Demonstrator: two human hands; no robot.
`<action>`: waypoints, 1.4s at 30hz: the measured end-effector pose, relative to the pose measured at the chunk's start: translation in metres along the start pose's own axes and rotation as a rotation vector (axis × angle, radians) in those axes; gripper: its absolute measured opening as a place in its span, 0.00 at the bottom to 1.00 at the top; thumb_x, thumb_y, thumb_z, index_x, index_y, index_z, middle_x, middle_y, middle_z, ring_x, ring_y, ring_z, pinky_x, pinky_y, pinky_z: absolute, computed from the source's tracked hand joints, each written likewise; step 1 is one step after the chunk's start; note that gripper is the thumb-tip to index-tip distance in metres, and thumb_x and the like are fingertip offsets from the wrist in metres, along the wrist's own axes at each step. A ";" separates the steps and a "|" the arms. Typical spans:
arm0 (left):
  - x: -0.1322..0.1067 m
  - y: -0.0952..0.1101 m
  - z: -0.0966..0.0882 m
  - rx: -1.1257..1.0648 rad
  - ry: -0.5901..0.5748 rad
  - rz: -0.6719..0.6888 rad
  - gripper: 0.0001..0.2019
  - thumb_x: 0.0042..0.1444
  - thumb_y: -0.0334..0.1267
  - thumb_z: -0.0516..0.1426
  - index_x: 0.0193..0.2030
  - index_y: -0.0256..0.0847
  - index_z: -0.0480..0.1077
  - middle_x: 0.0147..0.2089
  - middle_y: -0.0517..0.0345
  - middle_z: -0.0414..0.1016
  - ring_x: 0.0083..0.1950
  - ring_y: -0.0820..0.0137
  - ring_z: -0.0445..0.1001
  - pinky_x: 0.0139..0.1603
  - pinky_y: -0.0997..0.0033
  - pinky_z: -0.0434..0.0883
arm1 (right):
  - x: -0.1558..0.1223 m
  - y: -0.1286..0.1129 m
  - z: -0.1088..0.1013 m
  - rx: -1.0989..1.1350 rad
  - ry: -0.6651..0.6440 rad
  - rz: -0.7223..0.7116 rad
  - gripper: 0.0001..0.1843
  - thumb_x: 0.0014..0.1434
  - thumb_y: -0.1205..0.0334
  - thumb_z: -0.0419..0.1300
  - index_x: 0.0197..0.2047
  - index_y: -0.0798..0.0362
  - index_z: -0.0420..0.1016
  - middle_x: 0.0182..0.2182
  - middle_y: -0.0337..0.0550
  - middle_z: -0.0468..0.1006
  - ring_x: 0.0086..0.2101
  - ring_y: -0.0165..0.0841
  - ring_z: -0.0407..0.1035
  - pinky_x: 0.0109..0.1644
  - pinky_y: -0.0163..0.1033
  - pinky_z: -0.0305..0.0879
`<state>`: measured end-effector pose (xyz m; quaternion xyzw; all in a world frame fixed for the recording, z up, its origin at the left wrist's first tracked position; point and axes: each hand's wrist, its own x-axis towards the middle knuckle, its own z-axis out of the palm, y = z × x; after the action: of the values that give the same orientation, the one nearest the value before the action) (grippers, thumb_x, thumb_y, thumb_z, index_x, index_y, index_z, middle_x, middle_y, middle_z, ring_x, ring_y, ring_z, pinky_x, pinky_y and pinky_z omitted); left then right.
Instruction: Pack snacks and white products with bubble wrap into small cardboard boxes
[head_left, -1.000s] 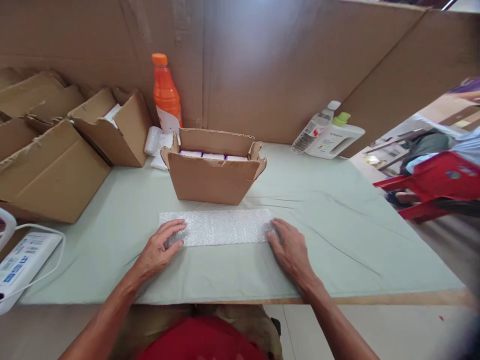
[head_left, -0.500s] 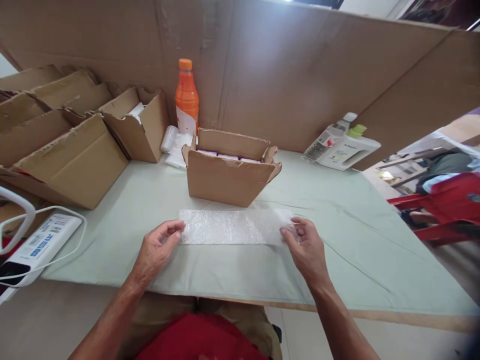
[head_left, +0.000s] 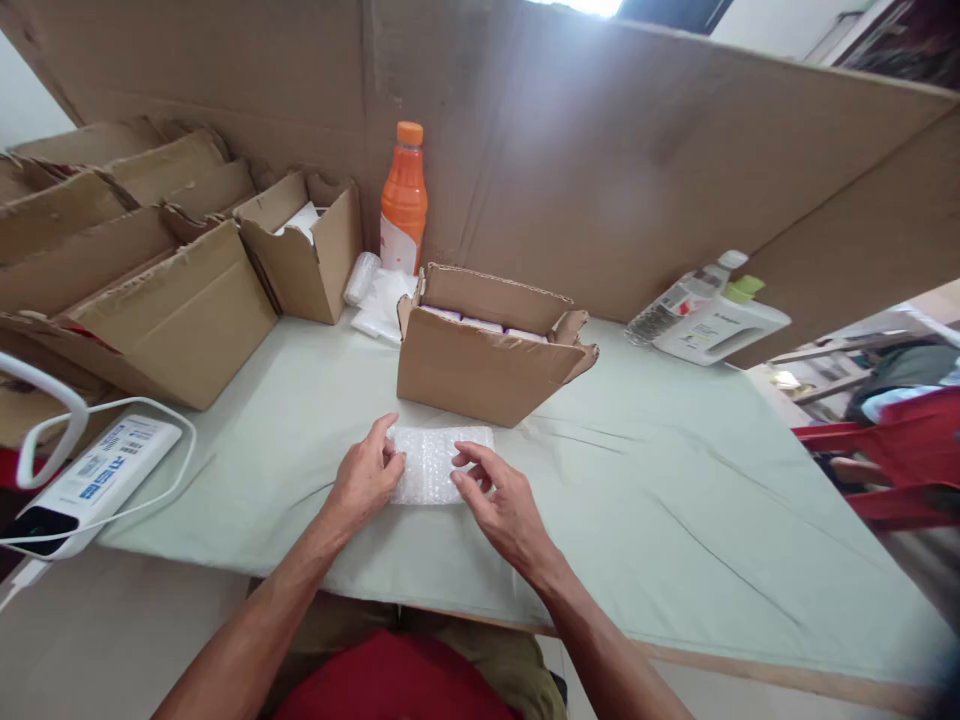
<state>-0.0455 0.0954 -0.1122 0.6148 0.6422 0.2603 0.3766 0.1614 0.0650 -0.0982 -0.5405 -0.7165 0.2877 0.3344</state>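
A short, folded piece of clear bubble wrap lies flat on the table near its front. My left hand is at the left edge of the wrap, with thumb and fingers closed loosely around that edge. Over the right end of the wrap is my right hand, its thumb and index finger apart and the fingertips at or just above the surface. Just behind the wrap stands an open cardboard box, with several white and purple items showing inside.
Open cardboard boxes crowd the left side. An orange bottle stands at the back beside white plastic packets. A clear bottle leans against a white jug. A white power strip with its cable lies front left.
The bubble wrap has gone from a long strip to a short folded piece. My hands have come closer together, the right one moving left. The whole view has shifted slightly.
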 end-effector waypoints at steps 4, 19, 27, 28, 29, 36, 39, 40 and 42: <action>0.001 0.000 -0.004 0.229 0.050 -0.037 0.25 0.59 0.31 0.53 0.65 0.38 0.65 0.38 0.54 0.78 0.40 0.61 0.75 0.41 0.64 0.65 | 0.012 0.024 0.005 -0.262 -0.018 0.014 0.15 0.63 0.64 0.56 0.52 0.51 0.75 0.47 0.47 0.80 0.37 0.35 0.75 0.44 0.41 0.72; 0.050 0.007 -0.020 -0.211 0.306 0.160 0.35 0.55 0.43 0.59 0.69 0.39 0.58 0.64 0.41 0.69 0.62 0.57 0.71 0.54 0.58 0.71 | 0.023 0.054 -0.064 0.057 0.429 0.290 0.29 0.58 0.50 0.59 0.59 0.54 0.68 0.57 0.57 0.75 0.47 0.42 0.74 0.44 0.45 0.71; 0.077 0.031 0.021 -0.405 0.223 0.208 0.38 0.51 0.37 0.59 0.70 0.38 0.55 0.56 0.46 0.76 0.52 0.60 0.77 0.55 0.57 0.73 | 0.040 0.063 -0.067 0.006 0.311 0.307 0.31 0.55 0.48 0.56 0.57 0.57 0.69 0.45 0.51 0.79 0.33 0.38 0.72 0.40 0.46 0.69; 0.070 0.031 0.027 -0.410 0.202 0.221 0.38 0.51 0.38 0.59 0.70 0.38 0.55 0.57 0.46 0.75 0.53 0.60 0.77 0.55 0.58 0.73 | 0.032 0.065 -0.071 -0.009 0.328 0.325 0.30 0.55 0.47 0.56 0.56 0.57 0.69 0.45 0.51 0.79 0.33 0.38 0.72 0.40 0.46 0.69; 0.063 0.031 0.031 -0.416 0.176 0.237 0.38 0.52 0.39 0.59 0.70 0.38 0.55 0.58 0.45 0.75 0.55 0.60 0.77 0.56 0.58 0.73 | 0.023 0.067 -0.076 -0.015 0.340 0.340 0.30 0.55 0.47 0.56 0.55 0.57 0.69 0.45 0.51 0.79 0.33 0.38 0.72 0.40 0.45 0.69; 0.026 0.006 0.001 0.026 0.265 0.196 0.28 0.54 0.46 0.55 0.61 0.37 0.69 0.59 0.42 0.75 0.61 0.53 0.71 0.61 0.51 0.69 | -0.031 0.076 -0.099 -0.127 0.190 0.423 0.24 0.57 0.48 0.53 0.49 0.55 0.76 0.38 0.48 0.82 0.35 0.38 0.74 0.41 0.42 0.68; 0.011 -0.011 -0.020 0.343 0.268 0.076 0.28 0.55 0.49 0.54 0.57 0.33 0.72 0.49 0.42 0.78 0.53 0.51 0.74 0.57 0.49 0.70 | -0.032 0.066 -0.084 -0.264 0.022 0.388 0.20 0.60 0.49 0.53 0.44 0.53 0.78 0.34 0.46 0.81 0.34 0.39 0.74 0.42 0.42 0.67; 0.006 -0.014 -0.023 0.419 0.253 0.046 0.29 0.55 0.50 0.54 0.58 0.32 0.71 0.48 0.42 0.78 0.52 0.50 0.74 0.57 0.50 0.70 | -0.029 0.061 -0.075 -0.310 -0.012 0.358 0.20 0.61 0.50 0.54 0.45 0.53 0.78 0.35 0.46 0.82 0.35 0.39 0.74 0.43 0.42 0.66; -0.001 -0.016 -0.022 0.532 0.227 0.016 0.31 0.56 0.49 0.55 0.61 0.30 0.68 0.47 0.42 0.78 0.52 0.49 0.74 0.56 0.50 0.69 | -0.017 0.048 -0.056 -0.399 -0.053 0.290 0.20 0.62 0.52 0.55 0.50 0.54 0.77 0.38 0.48 0.82 0.39 0.41 0.75 0.45 0.42 0.66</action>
<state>-0.0722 0.0956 -0.1119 0.6640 0.7211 0.1528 0.1257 0.2364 0.0630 -0.1042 -0.6852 -0.6827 0.1995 0.1572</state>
